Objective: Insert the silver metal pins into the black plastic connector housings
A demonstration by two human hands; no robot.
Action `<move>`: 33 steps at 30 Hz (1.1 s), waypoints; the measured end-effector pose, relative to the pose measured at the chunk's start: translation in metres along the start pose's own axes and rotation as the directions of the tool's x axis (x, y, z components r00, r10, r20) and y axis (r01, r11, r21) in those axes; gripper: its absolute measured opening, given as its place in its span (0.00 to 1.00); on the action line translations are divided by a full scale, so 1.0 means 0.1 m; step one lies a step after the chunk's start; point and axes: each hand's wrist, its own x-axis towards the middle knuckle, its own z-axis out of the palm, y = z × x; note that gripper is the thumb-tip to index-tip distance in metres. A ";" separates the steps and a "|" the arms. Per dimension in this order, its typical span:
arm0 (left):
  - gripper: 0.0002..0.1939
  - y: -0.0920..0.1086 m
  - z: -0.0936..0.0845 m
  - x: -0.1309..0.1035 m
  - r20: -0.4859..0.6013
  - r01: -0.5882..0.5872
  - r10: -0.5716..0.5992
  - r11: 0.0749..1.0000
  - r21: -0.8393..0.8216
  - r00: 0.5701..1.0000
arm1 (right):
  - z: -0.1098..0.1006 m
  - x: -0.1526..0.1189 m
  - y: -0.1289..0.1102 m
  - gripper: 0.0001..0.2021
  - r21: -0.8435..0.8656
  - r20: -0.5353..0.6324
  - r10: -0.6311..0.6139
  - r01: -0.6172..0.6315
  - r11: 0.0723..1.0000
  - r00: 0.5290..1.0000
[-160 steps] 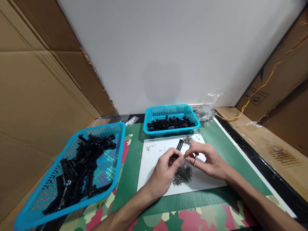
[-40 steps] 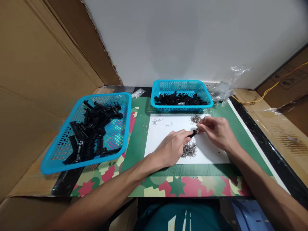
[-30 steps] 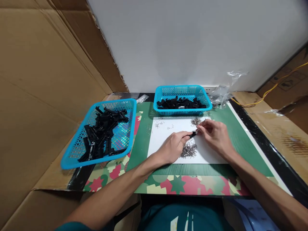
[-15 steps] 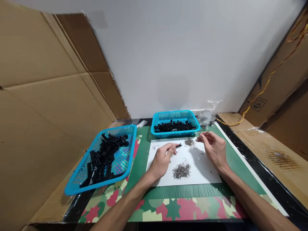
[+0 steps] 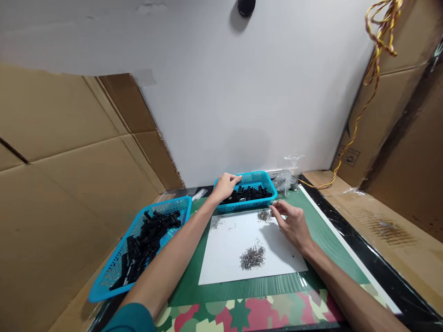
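Observation:
My left hand reaches over the left end of the far blue basket, which holds several small black plastic parts. Its fingers are drawn together, and whatever they may hold cannot be made out. My right hand hovers at the upper right of a white sheet, thumb and fingertips pinched, on something too small to name. Just left of those fingertips lies a small pile of tiny metal pieces. A larger pile of tiny metal pieces sits nearer me on the sheet.
On the left, a larger blue basket holds long black plastic parts. Clear plastic bags lie beside the far basket. Cardboard walls flank the table, and a yellow cable hangs at the right.
My left hand has gone from above the sheet, where it held a small black part, to the far basket. My right hand stays pinched near the small pile. The view has tilted up.

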 end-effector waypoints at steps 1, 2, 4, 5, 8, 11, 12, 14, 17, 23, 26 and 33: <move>0.35 -0.05 -0.01 0.08 0.012 0.021 -0.021 0.999 0.035 1.000 | 0.00 0.01 0.02 0.13 -0.011 0.001 0.001 -0.001 1.000 1.000; 0.34 -0.10 -0.04 0.14 0.023 0.033 -0.035 0.997 0.069 0.999 | 0.00 0.02 0.04 0.13 -0.020 -0.004 0.008 -0.008 1.000 1.000; 0.32 -0.22 -0.10 0.20 0.048 0.042 -0.048 0.991 0.129 0.998 | -0.01 0.04 0.07 0.13 -0.019 -0.023 0.034 -0.035 0.999 0.999; 0.31 -0.28 -0.13 0.21 0.066 0.039 -0.049 0.987 0.154 0.997 | -0.02 0.05 0.07 0.13 -0.011 -0.032 0.048 -0.048 0.999 0.998; 0.31 -0.46 -0.21 0.16 0.129 0.024 -0.053 0.976 0.214 0.990 | -0.04 0.07 0.05 0.13 0.016 -0.037 0.070 -0.070 0.997 0.997; 0.30 -0.60 -0.26 0.09 0.153 0.020 -0.064 0.963 0.270 0.986 | -0.04 0.07 0.04 0.14 0.008 -0.016 0.067 -0.066 0.998 0.998; 0.30 -0.64 -0.27 0.07 0.156 0.019 -0.066 0.958 0.285 0.986 | -0.03 0.06 0.04 0.14 -0.001 -0.003 0.061 -0.061 0.998 0.998; 0.28 -0.69 -0.28 0.04 0.166 0.014 -0.069 0.952 0.307 0.984 | -0.02 0.05 0.06 0.14 -0.022 0.023 0.048 -0.048 0.999 0.999; 0.25 -0.73 -0.32 0.03 0.196 0.002 -0.069 0.946 0.325 0.978 | 0.00 0.05 0.09 0.15 -0.030 0.046 0.036 -0.034 0.999 0.998; 0.19 -0.75 -0.37 0.04 0.252 -0.053 -0.032 0.944 0.326 0.967 | 0.00 0.04 0.12 0.15 -0.039 0.058 0.038 -0.036 0.999 0.998; 0.21 -0.73 -0.38 0.01 0.258 -0.090 0.008 0.947 0.309 0.966 | -0.01 0.03 0.12 0.15 -0.052 0.068 0.044 -0.040 0.998 0.997; 0.27 -0.64 -0.66 -0.17 0.190 -0.131 0.085 0.961 0.243 0.978 | -0.07 0.01 0.11 0.14 -0.087 0.061 0.069 -0.063 0.994 0.996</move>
